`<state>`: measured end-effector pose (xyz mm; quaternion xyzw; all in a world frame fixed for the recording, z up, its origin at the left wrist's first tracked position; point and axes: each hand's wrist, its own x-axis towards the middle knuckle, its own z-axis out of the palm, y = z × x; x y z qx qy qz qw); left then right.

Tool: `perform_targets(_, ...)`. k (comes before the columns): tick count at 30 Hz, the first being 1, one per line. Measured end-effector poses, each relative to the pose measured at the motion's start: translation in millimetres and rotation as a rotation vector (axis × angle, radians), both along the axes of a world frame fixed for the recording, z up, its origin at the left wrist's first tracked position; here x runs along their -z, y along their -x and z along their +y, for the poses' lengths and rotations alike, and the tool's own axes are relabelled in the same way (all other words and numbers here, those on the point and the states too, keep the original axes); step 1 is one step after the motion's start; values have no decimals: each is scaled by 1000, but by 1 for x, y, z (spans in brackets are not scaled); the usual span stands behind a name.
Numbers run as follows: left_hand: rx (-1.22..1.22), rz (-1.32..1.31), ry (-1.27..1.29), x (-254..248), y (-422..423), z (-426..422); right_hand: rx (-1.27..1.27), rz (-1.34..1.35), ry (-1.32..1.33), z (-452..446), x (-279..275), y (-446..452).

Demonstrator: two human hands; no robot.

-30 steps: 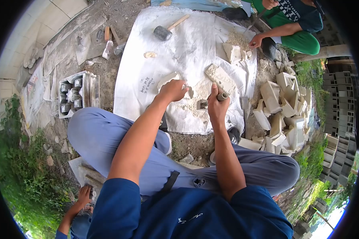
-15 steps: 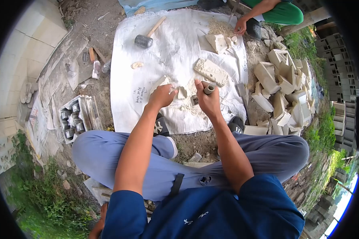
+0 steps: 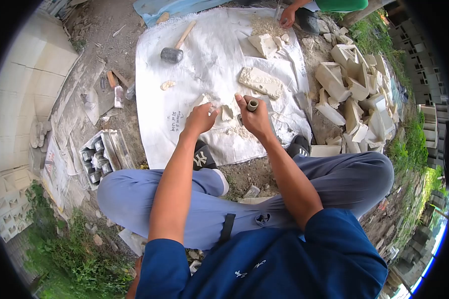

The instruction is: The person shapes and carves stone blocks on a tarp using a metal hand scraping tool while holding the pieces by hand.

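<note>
My left hand [image 3: 200,119] is closed on a pale, chalky chunk [image 3: 202,100], which shows past the knuckles; the fingers hide much of it. Close to those fingertips is another rough piece [image 3: 227,113]. My right hand [image 3: 256,120] wraps round a tool with a hollow, tube-like handle [image 3: 253,105], its open end facing up. The tool's working end is mostly hidden under the hand. Crumbs [image 3: 240,132] lie on the white sheet [image 3: 157,107] between my hands. Just beyond the right hand rests a long, pitted pale slab [image 3: 261,82].
A mallet [image 3: 172,54] with a black head lies on the sheet's far left part. Broken pale blocks [image 3: 354,89] are heaped at right. A tray with cups [image 3: 99,157] stands at left. Another person's hand [image 3: 287,17] is at the far edge, near pale fragments [image 3: 264,45].
The view has shifted slightly, so the scene sits a little up and left. My right hand has turned the tool handle more upright. The left hand keeps its place by the chunk.
</note>
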<state>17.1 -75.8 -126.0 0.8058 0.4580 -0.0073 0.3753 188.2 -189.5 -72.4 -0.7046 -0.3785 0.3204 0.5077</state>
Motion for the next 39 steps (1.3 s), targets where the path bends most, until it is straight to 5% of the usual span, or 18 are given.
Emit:
perform_targets(5, -42, 26, -28, 3, -1, -2, -120, -96, 47, -17, 72, 8)
perform_targets(11, 1, 40, 40, -12, -8, -3, 50, 100, 25, -12, 58, -5)
perform_targets(16, -26, 67, -17, -7, -4, -3, 60, 16, -52, -11, -4, 0)
perform_targets(21, -37, 42, -6, 0, -7, -5, 35, 8, -8, -35, 91, 7)
perform_targets(27, -18, 34, -15, -12, -13, -6, 137, 162, 8, -21, 63, -8)
perform_targets(33, -37, 2, 13, -18, -7, -6, 129, -20, -72, -17, 17, -2)
perform_targets(39, -11, 31, 21, -22, -13, -6, -101, -8, -15, -25, 89, 3)
